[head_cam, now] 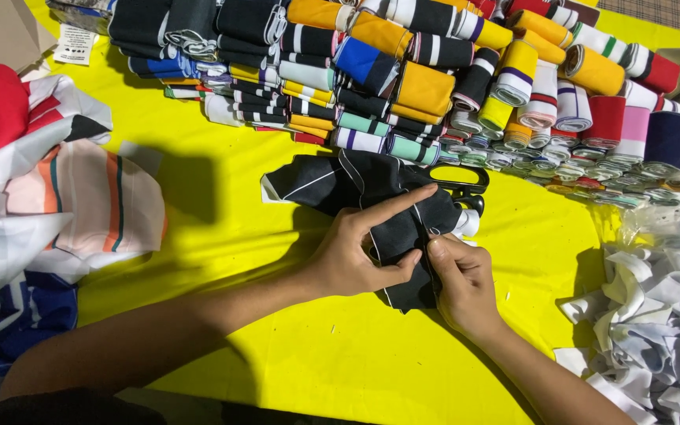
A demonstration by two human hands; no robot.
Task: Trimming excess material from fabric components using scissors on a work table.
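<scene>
The left hand (pixel 356 256) lies on a piece of black fabric with thin white stripes (pixel 356 185), thumb pinching the cloth's edge and forefinger stretched out flat along it; the right hand (pixel 460 275) is closed in a pinch on the same edge just beside the left thumb, and whether it also holds a small tool I cannot tell. Both hands grip this one piece, which rests on the yellow table cover (pixel 277 338) about mid-table. By my judgement the work on it is mid-way: the piece lies spread and partly folded, not yet rolled or stacked like the others. Just behind it lies one pair of black-handled scissors (pixel 462 182), touching the cloth. To the right sits one loose heap of white and grey strips (pixel 655 330); to the left one pile of large printed cloth in red, white, orange and blue (pixel 33 181). Farthest off stands the stock of folded and rolled striped trims (pixel 403 71), dozens of them in yellow, black, white, red and green, too many and too overlapped to count exactly.
</scene>
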